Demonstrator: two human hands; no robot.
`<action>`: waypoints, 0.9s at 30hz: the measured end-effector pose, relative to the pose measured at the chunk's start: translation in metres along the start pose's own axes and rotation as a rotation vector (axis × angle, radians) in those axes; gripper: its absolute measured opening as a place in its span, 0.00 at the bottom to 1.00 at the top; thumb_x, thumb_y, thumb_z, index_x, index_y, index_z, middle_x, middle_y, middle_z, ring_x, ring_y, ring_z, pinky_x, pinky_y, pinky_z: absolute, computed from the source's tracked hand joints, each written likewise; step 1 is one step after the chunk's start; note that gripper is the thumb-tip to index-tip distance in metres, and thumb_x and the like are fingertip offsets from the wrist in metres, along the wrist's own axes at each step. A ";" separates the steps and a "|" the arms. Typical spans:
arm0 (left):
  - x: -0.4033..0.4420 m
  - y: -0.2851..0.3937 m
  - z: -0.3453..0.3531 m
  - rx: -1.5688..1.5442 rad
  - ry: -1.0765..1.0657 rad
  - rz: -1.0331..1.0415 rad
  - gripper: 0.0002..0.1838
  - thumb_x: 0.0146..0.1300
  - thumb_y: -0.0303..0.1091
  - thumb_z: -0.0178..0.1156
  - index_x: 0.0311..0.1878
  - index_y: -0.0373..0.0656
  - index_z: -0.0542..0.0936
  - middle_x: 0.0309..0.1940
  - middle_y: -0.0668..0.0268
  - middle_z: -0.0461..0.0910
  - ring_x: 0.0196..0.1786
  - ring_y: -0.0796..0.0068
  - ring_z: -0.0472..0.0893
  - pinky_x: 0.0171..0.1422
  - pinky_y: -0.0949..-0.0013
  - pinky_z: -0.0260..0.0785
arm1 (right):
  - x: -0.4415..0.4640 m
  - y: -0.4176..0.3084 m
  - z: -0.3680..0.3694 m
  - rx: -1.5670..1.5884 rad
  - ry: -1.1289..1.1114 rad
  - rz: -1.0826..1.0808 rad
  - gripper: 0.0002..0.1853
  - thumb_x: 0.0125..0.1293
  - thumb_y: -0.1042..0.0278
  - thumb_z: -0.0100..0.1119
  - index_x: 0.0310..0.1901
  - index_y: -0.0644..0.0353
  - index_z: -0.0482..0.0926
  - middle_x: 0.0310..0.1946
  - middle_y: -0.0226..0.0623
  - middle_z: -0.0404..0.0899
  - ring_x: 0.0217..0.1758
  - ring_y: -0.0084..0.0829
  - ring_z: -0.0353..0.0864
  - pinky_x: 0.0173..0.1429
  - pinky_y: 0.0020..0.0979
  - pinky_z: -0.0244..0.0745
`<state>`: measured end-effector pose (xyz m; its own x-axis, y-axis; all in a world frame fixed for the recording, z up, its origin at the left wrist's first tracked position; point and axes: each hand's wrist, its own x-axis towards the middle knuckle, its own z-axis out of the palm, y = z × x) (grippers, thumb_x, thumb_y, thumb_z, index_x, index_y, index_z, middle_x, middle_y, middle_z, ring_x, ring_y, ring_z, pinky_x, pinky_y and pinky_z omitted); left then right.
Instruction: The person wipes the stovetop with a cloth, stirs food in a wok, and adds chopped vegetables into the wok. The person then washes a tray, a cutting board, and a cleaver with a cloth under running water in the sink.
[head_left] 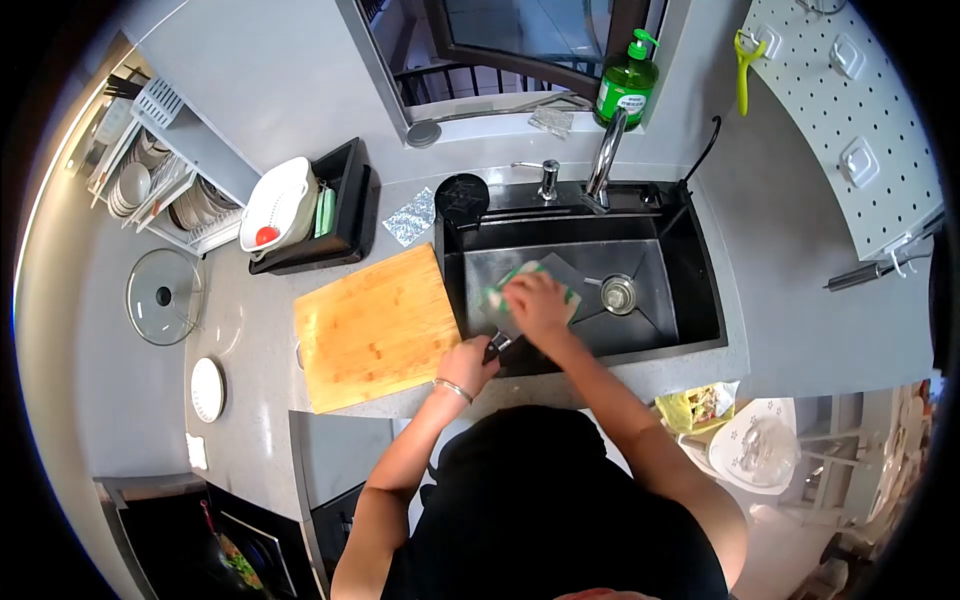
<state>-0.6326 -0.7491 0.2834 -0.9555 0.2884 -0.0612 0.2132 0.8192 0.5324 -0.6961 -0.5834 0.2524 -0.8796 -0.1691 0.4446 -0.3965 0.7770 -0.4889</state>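
Over the sink [708,300], my left hand [467,364] is closed around the black handle of a kitchen knife [497,346]. Much of its grey blade is covered. Pressed against the blade is a white and green cloth [492,298], gripped in my right hand [537,303], which is slightly blurred. A wooden cutting board [375,325] lies on the counter just left of the sink, close beside my left hand. Under the tap, the round drain strainer [618,294] sits to the right of my right hand.
Behind the sink rises a metal faucet [604,165], with a green soap bottle [627,85] on the sill. A white colander [280,205] with something red inside stands in a black rack. Further left are a glass lid [163,297] and white dish [207,390]. A peeler [743,75] hangs right.
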 end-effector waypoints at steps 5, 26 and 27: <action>-0.011 0.004 -0.015 0.096 -0.085 0.017 0.14 0.49 0.36 0.63 0.37 0.41 0.76 0.29 0.53 0.79 0.34 0.51 0.78 0.38 0.55 0.71 | 0.012 0.091 -0.001 0.084 0.079 0.285 0.05 0.55 0.68 0.55 0.31 0.57 0.79 0.34 0.35 0.75 0.40 0.40 0.72 0.43 0.39 0.67; -0.003 -0.011 -0.028 -0.796 -0.035 -0.148 0.13 0.56 0.31 0.60 0.43 0.36 0.76 0.21 0.65 0.75 0.21 0.78 0.74 0.25 0.76 0.67 | -0.024 0.142 -0.015 1.019 0.185 0.894 0.15 0.65 0.57 0.53 0.47 0.57 0.77 0.30 0.28 0.76 0.36 0.22 0.74 0.39 0.26 0.69; 0.004 -0.011 -0.029 -1.007 -0.113 -0.283 0.12 0.59 0.32 0.59 0.42 0.35 0.76 0.21 0.67 0.75 0.20 0.81 0.73 0.24 0.78 0.66 | -0.012 0.111 -0.029 0.977 0.153 0.826 0.14 0.65 0.58 0.53 0.46 0.57 0.77 0.31 0.28 0.76 0.37 0.22 0.74 0.40 0.26 0.69</action>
<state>-0.6448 -0.7712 0.3014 -0.9083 0.2382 -0.3439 -0.3323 0.0885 0.9390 -0.7216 -0.4771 0.2144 -0.9419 0.2684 -0.2019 0.1640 -0.1573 -0.9738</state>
